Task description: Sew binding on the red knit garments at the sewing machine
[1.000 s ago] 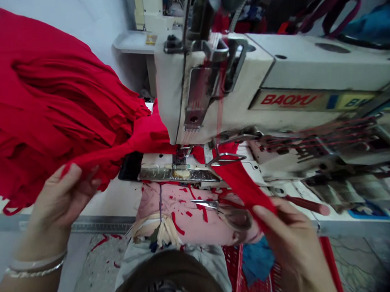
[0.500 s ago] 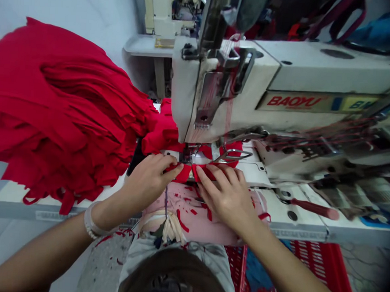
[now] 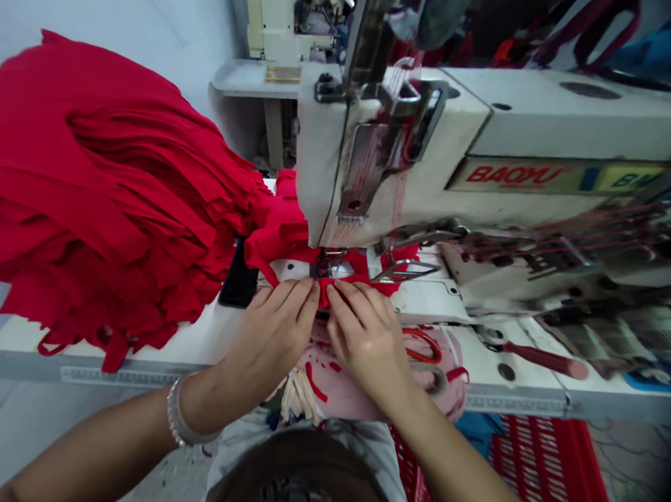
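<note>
A red fabric piece (image 3: 324, 294) lies just in front of the presser foot (image 3: 329, 260) of a white sewing machine (image 3: 397, 171). My left hand (image 3: 278, 331) has its fingers pressed together on the fabric's left part. Close beside it, my right hand (image 3: 368, 344) pinches the fabric from the right, fingertips curled down on it. Only a small gap separates the two hands, and their fingers hide most of the edge they hold. More red fabric (image 3: 280, 229) lies behind and left of the needle area.
A large pile of red cut pieces (image 3: 117, 192) covers the table's left side. Scissors with a red handle (image 3: 425, 346) lie on pink cloth (image 3: 355, 392) at the front edge. A red-handled tool (image 3: 545, 359) rests at right. Below stands a red basket (image 3: 549, 468).
My left hand has moved right and down, and its fingertips now sit close to my right hand's. My right hand has shifted slightly left. The red scissors handle has come into view.
</note>
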### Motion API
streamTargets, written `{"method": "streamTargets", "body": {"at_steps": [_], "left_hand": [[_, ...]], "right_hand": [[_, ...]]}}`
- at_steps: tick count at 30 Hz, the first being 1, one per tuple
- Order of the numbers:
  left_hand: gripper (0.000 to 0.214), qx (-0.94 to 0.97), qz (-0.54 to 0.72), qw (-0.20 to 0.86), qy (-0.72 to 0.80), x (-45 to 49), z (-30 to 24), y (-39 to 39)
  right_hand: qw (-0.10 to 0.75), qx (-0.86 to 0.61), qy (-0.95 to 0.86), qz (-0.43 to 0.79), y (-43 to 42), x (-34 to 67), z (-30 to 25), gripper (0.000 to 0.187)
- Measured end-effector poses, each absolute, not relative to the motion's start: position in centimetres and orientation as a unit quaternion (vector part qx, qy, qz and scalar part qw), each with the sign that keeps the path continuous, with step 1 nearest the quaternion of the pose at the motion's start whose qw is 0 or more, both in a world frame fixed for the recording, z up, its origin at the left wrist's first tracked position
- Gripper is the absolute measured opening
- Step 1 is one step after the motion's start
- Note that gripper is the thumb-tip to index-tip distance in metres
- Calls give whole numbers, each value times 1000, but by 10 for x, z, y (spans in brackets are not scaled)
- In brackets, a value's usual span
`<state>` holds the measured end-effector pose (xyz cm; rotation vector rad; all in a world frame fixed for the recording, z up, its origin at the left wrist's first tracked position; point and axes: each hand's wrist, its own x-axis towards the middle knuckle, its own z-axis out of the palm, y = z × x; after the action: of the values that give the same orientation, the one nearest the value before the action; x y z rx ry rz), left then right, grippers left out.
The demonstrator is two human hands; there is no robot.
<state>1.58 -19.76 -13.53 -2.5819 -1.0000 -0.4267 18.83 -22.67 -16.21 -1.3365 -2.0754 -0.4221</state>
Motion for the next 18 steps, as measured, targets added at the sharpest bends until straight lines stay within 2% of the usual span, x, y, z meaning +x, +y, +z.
{"method": "streamTargets", "body": {"at_steps": [2, 9, 18], "left_hand": [[34, -908, -158, 159, -355, 17, -137, -198], [32, -914, -195, 152, -323, 17, -142, -194], [35, -919, -190, 147, -311, 15, -144, -192]], "right_hand": [[298, -510, -788, -174, -228, 188, -163, 28], [323, -524, -777, -133, -231, 191, -160, 28], [269, -516, -795, -174, -230, 190, -158, 30]]}}
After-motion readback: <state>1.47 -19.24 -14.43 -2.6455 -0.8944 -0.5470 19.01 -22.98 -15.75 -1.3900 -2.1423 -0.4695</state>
